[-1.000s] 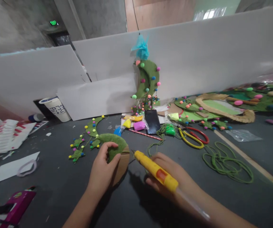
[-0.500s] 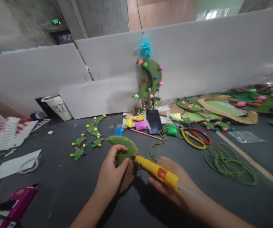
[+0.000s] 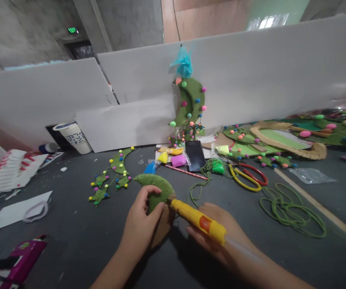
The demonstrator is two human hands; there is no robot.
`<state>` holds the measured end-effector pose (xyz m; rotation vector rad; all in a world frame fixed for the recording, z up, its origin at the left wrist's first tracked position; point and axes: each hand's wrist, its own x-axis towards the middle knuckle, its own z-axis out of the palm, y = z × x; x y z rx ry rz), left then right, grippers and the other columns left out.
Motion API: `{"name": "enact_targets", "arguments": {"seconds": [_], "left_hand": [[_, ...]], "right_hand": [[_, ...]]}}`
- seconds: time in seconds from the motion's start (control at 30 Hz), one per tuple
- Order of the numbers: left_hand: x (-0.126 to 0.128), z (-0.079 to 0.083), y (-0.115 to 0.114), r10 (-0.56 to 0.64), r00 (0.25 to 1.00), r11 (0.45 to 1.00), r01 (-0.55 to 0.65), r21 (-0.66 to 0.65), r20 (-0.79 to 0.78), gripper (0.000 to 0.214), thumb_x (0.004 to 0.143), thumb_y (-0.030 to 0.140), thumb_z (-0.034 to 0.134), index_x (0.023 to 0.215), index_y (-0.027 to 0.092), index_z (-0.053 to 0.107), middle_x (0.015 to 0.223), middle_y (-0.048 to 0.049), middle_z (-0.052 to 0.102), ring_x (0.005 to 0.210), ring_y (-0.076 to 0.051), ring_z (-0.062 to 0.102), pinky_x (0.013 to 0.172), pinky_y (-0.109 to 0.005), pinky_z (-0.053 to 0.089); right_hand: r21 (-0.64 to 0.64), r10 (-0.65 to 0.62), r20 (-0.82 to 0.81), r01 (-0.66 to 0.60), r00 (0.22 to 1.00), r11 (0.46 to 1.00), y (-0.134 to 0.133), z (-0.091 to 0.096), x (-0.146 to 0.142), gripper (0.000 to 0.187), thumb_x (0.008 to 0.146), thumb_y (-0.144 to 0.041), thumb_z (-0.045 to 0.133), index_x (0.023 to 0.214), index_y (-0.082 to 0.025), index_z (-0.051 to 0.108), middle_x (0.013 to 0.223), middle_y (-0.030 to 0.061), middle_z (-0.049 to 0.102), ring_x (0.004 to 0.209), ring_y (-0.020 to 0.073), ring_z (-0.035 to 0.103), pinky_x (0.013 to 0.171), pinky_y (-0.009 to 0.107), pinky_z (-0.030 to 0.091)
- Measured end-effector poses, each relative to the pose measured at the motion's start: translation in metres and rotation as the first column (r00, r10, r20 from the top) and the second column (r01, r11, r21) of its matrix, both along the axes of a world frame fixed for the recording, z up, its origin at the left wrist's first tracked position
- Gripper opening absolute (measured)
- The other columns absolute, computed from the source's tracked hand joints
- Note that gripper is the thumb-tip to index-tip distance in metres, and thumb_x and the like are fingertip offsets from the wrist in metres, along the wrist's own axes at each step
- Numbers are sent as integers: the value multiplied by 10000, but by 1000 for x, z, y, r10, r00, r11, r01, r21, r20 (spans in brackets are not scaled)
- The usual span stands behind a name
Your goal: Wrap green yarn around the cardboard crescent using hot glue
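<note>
The left hand (image 3: 141,226) pinched the green felt-covered crescent backed with brown cardboard (image 3: 157,188) between thumb and fingers, holding it tilted just above the dark grey work surface (image 3: 70,216), near the front middle of the view. The right hand (image 3: 221,239) was wrapped round the yellow pen-shaped glue gun with an orange button (image 3: 198,220). Its nozzle touched the crescent's edge where felt met cardboard, right beside the left fingertips.

That closeness looked like the main hazard: a small slip of the nozzle, or a bead running along the seam, could have put glue on the fingers. Too hard a squeeze could have pushed glue out over the felt's face or let it drip onto the surface below. A slack pinch could have let the felt creep off its cardboard backing while the seam was wet. The thin green cord (image 3: 198,188) lay in loose loops just beyond the nozzle, and trailing strands of glue might have caught it. The black phone (image 3: 194,154) lay farther back, well apart from the nozzle
</note>
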<state>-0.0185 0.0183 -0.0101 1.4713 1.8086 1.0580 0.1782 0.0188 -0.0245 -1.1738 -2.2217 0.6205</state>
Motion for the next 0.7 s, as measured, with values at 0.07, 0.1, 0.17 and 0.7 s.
{"name": "enact_targets", "arguments": {"seconds": [0.07, 0.1, 0.17, 0.7], "left_hand": [[0, 0, 0, 4, 1000, 1000, -4, 5, 9, 213, 728, 241, 588, 941, 250, 578, 839, 14, 613, 731, -184, 554, 706, -327, 444], [0, 0, 0, 4, 1000, 1000, -4, 7, 11, 212, 728, 241, 591, 939, 249, 578, 836, 14, 612, 718, -181, 549, 700, -326, 443], [0, 0, 0, 3, 1000, 1000, -3, 5, 5, 209, 731, 240, 591, 939, 250, 576, 831, 17, 608, 692, -173, 540, 685, -318, 439], [-1, -2, -1, -4, 998, 1000, 5, -18, 58, 218, 749, 248, 584, 965, 232, 555, 883, -3, 626, 786, -196, 575, 709, -323, 439]], "right_hand": [[4, 9, -5, -9, 1000, 1000, 0, -1, 0, 281, 839, -323, 504, 589, -201, 464, 574, 19, 512, 502, 132, 416, 492, 282, 330], [2, 3, -2, -3, 1000, 1000, 0, -1, 0, 284, 842, -325, 500, 589, -200, 467, 575, 22, 516, 500, 132, 415, 491, 282, 331], [2, -19, -5, 19, 1000, 1000, 0, -3, 1, 289, 845, -331, 497, 590, -199, 470, 578, 26, 517, 499, 134, 421, 493, 286, 339], [-117, -90, -98, 78, 991, 990, 1, -3, 1, 280, 826, -345, 510, 596, -208, 426, 587, 21, 498, 502, 133, 434, 485, 282, 371]]}}
